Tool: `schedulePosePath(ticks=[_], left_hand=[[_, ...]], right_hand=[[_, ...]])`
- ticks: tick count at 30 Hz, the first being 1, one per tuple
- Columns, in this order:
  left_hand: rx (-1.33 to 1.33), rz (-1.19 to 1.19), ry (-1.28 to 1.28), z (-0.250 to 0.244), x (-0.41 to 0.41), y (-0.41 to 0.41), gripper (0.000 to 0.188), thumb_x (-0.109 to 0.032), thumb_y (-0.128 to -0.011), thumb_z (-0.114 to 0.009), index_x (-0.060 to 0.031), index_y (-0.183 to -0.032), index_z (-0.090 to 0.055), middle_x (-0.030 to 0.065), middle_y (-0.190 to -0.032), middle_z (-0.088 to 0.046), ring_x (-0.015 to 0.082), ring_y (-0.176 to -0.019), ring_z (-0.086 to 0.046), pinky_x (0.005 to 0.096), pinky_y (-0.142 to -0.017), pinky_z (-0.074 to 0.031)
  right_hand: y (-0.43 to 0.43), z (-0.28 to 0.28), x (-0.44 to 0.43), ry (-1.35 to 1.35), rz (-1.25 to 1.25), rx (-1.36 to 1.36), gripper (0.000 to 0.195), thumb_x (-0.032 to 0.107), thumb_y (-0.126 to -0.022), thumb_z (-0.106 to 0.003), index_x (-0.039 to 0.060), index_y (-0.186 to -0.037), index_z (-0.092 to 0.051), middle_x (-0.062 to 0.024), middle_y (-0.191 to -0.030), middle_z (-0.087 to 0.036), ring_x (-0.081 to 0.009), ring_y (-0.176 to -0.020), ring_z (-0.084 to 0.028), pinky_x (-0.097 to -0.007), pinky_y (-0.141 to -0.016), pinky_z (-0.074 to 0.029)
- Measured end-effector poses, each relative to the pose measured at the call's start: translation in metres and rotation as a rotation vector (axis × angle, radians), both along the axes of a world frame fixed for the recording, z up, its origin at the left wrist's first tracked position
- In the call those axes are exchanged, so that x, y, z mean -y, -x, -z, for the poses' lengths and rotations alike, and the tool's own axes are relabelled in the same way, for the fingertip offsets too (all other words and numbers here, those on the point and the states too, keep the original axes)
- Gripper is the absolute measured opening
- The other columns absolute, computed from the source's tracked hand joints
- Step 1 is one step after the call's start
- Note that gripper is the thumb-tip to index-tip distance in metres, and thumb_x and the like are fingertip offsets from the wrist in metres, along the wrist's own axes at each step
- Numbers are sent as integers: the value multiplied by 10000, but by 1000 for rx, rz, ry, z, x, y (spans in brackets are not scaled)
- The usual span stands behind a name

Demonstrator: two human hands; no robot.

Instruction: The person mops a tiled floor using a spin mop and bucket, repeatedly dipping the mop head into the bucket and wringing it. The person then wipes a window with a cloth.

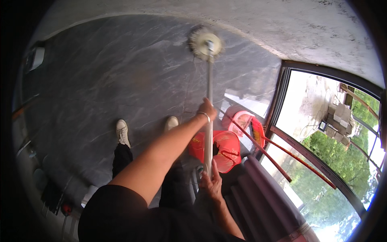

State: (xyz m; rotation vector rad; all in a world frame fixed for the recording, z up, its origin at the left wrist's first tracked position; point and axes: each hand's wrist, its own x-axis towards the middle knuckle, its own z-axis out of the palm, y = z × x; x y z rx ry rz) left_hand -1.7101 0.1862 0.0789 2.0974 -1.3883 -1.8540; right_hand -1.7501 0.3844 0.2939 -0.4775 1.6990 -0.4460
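A round-headed mop (209,44) with a pale disc and short blurred fringe lies over the dark marbled floor (145,66), near the foot of the wall; whether it touches is unclear. Its metal handle (209,78) runs down towards me. My left hand (208,109), with a bracelet at the wrist, is closed around the handle's middle. Lower down, my right hand (212,183) holds the handle near its end. Behind the handle is a red plastic container (228,151) with gold markings. Beside it is a pink and red plastic piece (240,118), perhaps a dustpan.
Two reddish sticks (261,149) (302,163) slant by the framed window (276,130). A grey-purple curtain (266,187) hangs at lower right. Concrete wall (302,33) bounds the floor. Outside are stacked blocks (340,118). My white shoes (122,132) stand on the floor.
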Motion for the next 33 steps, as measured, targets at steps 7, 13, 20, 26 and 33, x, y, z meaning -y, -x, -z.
schedulePosePath(ticks=[7, 13, 20, 26, 33], left_hand=[[-172, 172, -73, -25, 15, 17, 505, -171, -733, -494, 70, -1133, -303, 304, -990, -543, 397, -938, -551, 425, -822, -455], [-88, -153, 201, 13, 12, -104, 401, -219, -721, -532, 21, -973, -333, 274, -830, -561, 416, -762, -562, 451, -696, -475], [-142, -747, 38, 8, 45, -322, 319, -147, -678, -521, 19, -918, -393, 173, -745, -520, 286, -569, -580, 404, -459, -508], [26, -936, 28, 102, 60, -519, 154, -147, -727, -512, -9, -663, -480, 133, -638, -507, 263, -481, -543, 405, -437, -476], [16, -962, -5, 138, 45, -447, 244, -192, -764, -560, 26, -805, -458, 107, -642, -474, 237, -517, -530, 360, -469, -489]], right_hand=[[-34, -27, 35, -75, 185, 58, 704, 104, -836, -536, 152, -1390, -105, -61, -751, -523, -121, -515, -521, -252, -462, -459], [-73, -26, 60, -223, -190, 76, 701, 52, -801, -517, 149, -1386, -145, -136, -894, -579, -168, -607, -580, -282, -555, -481], [-176, 48, 101, 395, -846, -86, 717, 79, -728, -564, 180, -1355, -232, -267, -984, -559, -352, -818, -608, -385, -675, -486], [-290, 94, 176, 401, -880, 78, 624, 123, -743, -506, 186, -1323, -287, -245, -836, -583, -397, -765, -583, -443, -645, -475], [-194, 80, 176, 139, -867, -17, 549, 213, -768, -524, 283, -1291, -373, -169, -856, -609, -332, -816, -593, -397, -717, -467]])
